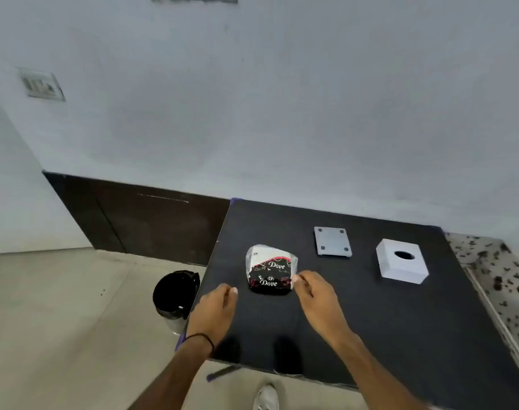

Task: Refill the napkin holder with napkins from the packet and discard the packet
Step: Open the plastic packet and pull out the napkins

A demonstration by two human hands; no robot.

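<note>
A clear plastic napkin packet [270,269] with black, red and white "Dove" print lies on the black table [370,335]. My right hand [313,294] touches the packet's near right corner with its fingertips. My left hand [215,310] hovers just left of the packet, fingers curled, holding nothing. The white square napkin holder [401,261] with a round hole on top stands to the right. Its flat grey base plate [332,241] lies apart, behind the packet.
A bin lined with a black bag [175,294] stands on the floor just left of the table. A speckled stone counter [495,267] borders the table's right side. A dark cabinet runs along the wall behind.
</note>
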